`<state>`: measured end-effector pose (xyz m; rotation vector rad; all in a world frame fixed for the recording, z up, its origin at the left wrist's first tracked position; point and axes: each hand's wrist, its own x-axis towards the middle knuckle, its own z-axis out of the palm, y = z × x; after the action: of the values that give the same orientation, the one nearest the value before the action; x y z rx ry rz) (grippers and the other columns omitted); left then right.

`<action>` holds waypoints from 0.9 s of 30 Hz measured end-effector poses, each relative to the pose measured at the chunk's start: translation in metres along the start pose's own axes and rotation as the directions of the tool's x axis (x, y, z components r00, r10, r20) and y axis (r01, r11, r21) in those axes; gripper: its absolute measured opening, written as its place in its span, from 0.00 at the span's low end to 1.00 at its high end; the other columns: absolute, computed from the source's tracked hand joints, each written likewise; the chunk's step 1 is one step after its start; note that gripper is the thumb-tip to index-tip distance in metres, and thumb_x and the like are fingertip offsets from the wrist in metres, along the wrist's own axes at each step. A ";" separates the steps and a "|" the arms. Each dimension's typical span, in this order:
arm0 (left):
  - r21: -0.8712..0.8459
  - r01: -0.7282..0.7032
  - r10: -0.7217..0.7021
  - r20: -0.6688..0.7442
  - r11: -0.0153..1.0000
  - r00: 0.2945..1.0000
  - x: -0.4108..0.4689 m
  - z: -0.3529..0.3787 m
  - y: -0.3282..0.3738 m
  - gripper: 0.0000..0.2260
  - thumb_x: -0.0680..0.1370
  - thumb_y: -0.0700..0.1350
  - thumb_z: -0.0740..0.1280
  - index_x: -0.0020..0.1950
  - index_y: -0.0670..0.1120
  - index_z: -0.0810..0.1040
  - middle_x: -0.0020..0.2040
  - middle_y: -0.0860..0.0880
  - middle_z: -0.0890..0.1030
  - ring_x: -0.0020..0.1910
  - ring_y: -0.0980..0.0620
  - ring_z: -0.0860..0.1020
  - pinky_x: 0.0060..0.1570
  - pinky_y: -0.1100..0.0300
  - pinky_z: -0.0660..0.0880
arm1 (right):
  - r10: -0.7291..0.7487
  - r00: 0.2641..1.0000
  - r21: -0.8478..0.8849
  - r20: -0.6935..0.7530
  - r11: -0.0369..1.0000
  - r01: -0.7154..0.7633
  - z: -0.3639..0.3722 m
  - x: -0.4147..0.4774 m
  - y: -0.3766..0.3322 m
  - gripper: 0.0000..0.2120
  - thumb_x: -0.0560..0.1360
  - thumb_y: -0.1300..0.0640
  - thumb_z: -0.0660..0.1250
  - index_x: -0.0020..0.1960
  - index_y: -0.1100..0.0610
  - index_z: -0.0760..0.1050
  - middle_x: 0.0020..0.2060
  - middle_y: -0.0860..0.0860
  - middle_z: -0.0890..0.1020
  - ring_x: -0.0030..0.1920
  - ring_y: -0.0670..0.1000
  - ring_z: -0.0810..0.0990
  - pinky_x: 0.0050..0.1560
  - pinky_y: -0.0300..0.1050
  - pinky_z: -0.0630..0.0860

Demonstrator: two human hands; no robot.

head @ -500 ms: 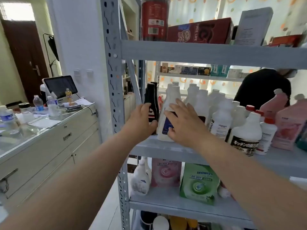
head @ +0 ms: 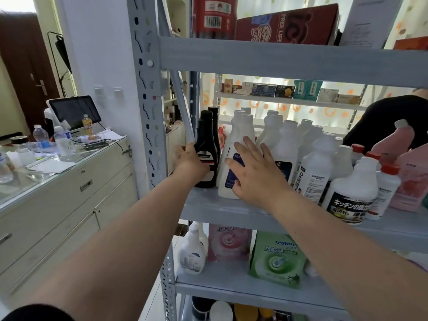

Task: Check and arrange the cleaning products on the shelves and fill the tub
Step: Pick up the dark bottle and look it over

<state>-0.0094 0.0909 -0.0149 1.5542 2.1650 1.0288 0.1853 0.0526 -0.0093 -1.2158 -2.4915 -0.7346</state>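
Half a second on, my left grip (head: 188, 162) has slid from the front of the black bottle (head: 206, 135) to its left flank, baring the striped label, and my right grip (head: 254, 174) has fanned its fingers wider across the white bottle (head: 236, 137).

Head view: both arms reach to the left end of the middle shelf (head: 208, 212) of a grey metal rack. My left grip is closed round the lower body of the black bottle, which stands upright beside the rack's upright post with a second black bottle behind it. My right grip is open, its palm and spread fingers flat on the blue label of the white bottle, just beside the black one. More white bottles (head: 287, 144) run in rows to the right, then a cleaner with Japanese lettering (head: 352, 195) and pink jugs (head: 412, 177) at the far end. A green Seaway pouch (head: 276, 258) stands on the shelf below. No tub is in sight. A desk (head: 69, 181) with a screen stands to the left.

I judge this to be the arranging step, squaring up the front row, with the tub yet to be filled. The next move probably calls for nudging the two bottles flush and label-forward without toppling the close-packed rows behind.
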 end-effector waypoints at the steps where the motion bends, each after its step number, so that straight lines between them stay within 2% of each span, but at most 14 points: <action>1: -0.034 0.005 -0.006 -0.007 0.999 1.000 0.001 -0.001 -0.001 0.30 0.75 0.44 0.74 0.73 0.47 0.64 0.69 0.45 0.59 0.68 0.43 0.65 0.62 0.53 0.70 | 0.000 1.000 0.004 -0.012 1.000 0.000 0.001 0.001 0.000 0.27 0.76 0.53 0.67 0.75 0.56 0.72 0.78 0.62 0.64 0.81 0.65 0.54 0.77 0.71 0.52; 4: -0.155 -0.020 0.019 -0.006 0.988 1.000 -0.002 0.000 -0.009 0.27 0.73 0.47 0.77 0.64 0.46 0.65 0.64 0.45 0.67 0.59 0.44 0.73 0.52 0.53 0.73 | 0.005 1.000 0.031 0.016 1.000 -0.005 0.003 0.001 0.000 0.28 0.78 0.52 0.64 0.77 0.54 0.68 0.81 0.61 0.59 0.82 0.63 0.48 0.79 0.69 0.46; 7: -0.245 -0.095 0.090 -0.030 0.965 0.995 -0.012 0.001 -0.016 0.26 0.73 0.47 0.77 0.58 0.48 0.61 0.58 0.46 0.75 0.52 0.46 0.77 0.44 0.53 0.72 | -0.003 1.000 0.058 -0.006 0.998 0.003 0.006 -0.001 -0.001 0.28 0.77 0.52 0.65 0.76 0.54 0.70 0.80 0.61 0.60 0.82 0.63 0.49 0.78 0.69 0.47; 10: -0.224 -0.208 0.199 -0.061 0.952 0.978 -0.030 -0.002 -0.019 0.25 0.75 0.45 0.76 0.58 0.49 0.60 0.56 0.48 0.74 0.50 0.47 0.76 0.37 0.61 0.69 | -0.018 0.999 0.102 -0.035 0.995 0.022 0.009 -0.003 -0.003 0.26 0.76 0.53 0.66 0.74 0.56 0.73 0.78 0.62 0.64 0.82 0.64 0.54 0.78 0.69 0.52; 12: -0.220 -0.256 0.248 -0.065 0.941 0.967 -0.046 -0.006 -0.018 0.24 0.75 0.45 0.76 0.58 0.49 0.61 0.54 0.50 0.74 0.49 0.49 0.75 0.34 0.65 0.66 | -0.035 0.992 0.153 -0.120 0.987 0.053 0.011 -0.006 -0.007 0.25 0.75 0.55 0.66 0.71 0.60 0.75 0.74 0.63 0.70 0.79 0.65 0.60 0.76 0.67 0.60; 13: -0.225 -0.255 0.249 -0.058 0.940 0.967 -0.055 -0.009 -0.019 0.24 0.75 0.46 0.76 0.59 0.49 0.62 0.54 0.52 0.74 0.49 0.51 0.75 0.34 0.67 0.65 | -0.036 0.987 0.206 -0.158 0.976 0.069 0.012 -0.009 -0.012 0.25 0.75 0.56 0.66 0.70 0.61 0.75 0.72 0.62 0.72 0.78 0.64 0.63 0.76 0.66 0.64; 15: -0.262 -0.224 0.221 -0.040 0.939 0.974 -0.075 -0.019 -0.023 0.24 0.76 0.47 0.75 0.63 0.51 0.64 0.53 0.55 0.74 0.49 0.54 0.75 0.35 0.71 0.65 | 0.025 0.989 0.409 -0.147 0.912 0.038 0.011 -0.018 -0.024 0.27 0.77 0.55 0.66 0.74 0.62 0.71 0.72 0.59 0.71 0.77 0.59 0.65 0.75 0.60 0.66; 17: -0.331 -0.230 0.232 -0.033 0.915 0.972 -0.098 -0.030 -0.030 0.24 0.75 0.49 0.76 0.64 0.54 0.65 0.52 0.58 0.77 0.48 0.57 0.78 0.38 0.71 0.69 | 0.150 0.988 0.649 -0.028 0.755 -0.096 0.004 -0.030 -0.038 0.31 0.80 0.50 0.66 0.79 0.57 0.63 0.73 0.52 0.70 0.74 0.51 0.68 0.73 0.51 0.69; 18: -0.364 -0.238 0.243 -0.032 0.901 0.969 -0.110 -0.035 -0.034 0.24 0.75 0.50 0.76 0.63 0.56 0.65 0.51 0.59 0.78 0.48 0.60 0.79 0.39 0.71 0.71 | 0.195 0.980 0.751 0.048 0.640 -0.164 0.000 -0.035 -0.045 0.31 0.80 0.46 0.66 0.80 0.53 0.61 0.72 0.49 0.71 0.71 0.47 0.70 0.70 0.48 0.72; 19: -0.394 -0.237 0.246 -0.028 0.888 0.969 -0.122 -0.039 -0.037 0.22 0.76 0.50 0.75 0.63 0.57 0.66 0.51 0.59 0.79 0.48 0.63 0.79 0.40 0.71 0.72 | 0.207 0.971 0.850 0.119 0.484 -0.208 -0.004 -0.041 -0.052 0.29 0.81 0.45 0.65 0.79 0.49 0.62 0.70 0.46 0.74 0.68 0.44 0.74 0.67 0.47 0.75; 21: -0.463 -0.219 0.235 -0.023 0.859 0.972 -0.145 -0.042 -0.041 0.19 0.76 0.51 0.73 0.63 0.57 0.68 0.51 0.58 0.81 0.48 0.62 0.80 0.44 0.67 0.77 | 0.163 0.958 0.964 0.235 0.088 -0.251 -0.011 -0.053 -0.069 0.21 0.82 0.47 0.66 0.74 0.46 0.69 0.63 0.44 0.81 0.61 0.43 0.80 0.61 0.46 0.80; 23: -0.553 -0.183 0.225 0.009 0.813 0.974 -0.165 -0.042 -0.045 0.17 0.78 0.51 0.71 0.64 0.58 0.70 0.51 0.57 0.82 0.50 0.58 0.82 0.46 0.62 0.80 | 0.125 0.935 0.924 0.331 -0.245 -0.294 -0.012 -0.066 -0.087 0.17 0.81 0.47 0.67 0.69 0.44 0.73 0.59 0.47 0.84 0.59 0.48 0.84 0.59 0.49 0.82; 24: -0.591 -0.170 0.236 0.036 0.789 0.971 -0.174 -0.041 -0.048 0.16 0.79 0.50 0.70 0.64 0.59 0.70 0.51 0.57 0.83 0.51 0.58 0.83 0.47 0.61 0.81 | 0.129 0.927 0.894 0.351 -0.341 -0.291 -0.010 -0.074 -0.095 0.16 0.80 0.46 0.68 0.67 0.44 0.74 0.58 0.50 0.85 0.59 0.51 0.84 0.59 0.53 0.82; 27: -0.702 -0.147 0.288 0.087 0.697 0.954 -0.198 -0.037 -0.061 0.20 0.80 0.44 0.68 0.66 0.64 0.67 0.55 0.60 0.82 0.55 0.58 0.82 0.52 0.59 0.82 | 0.183 0.912 0.836 0.368 -0.493 -0.239 -0.005 -0.096 -0.108 0.16 0.79 0.49 0.70 0.66 0.47 0.76 0.58 0.55 0.85 0.60 0.58 0.84 0.60 0.58 0.81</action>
<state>0.0010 -0.1136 -0.0650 1.4546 1.2324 1.4705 0.1582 -0.0684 -0.0831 -0.6936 -1.3790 1.5496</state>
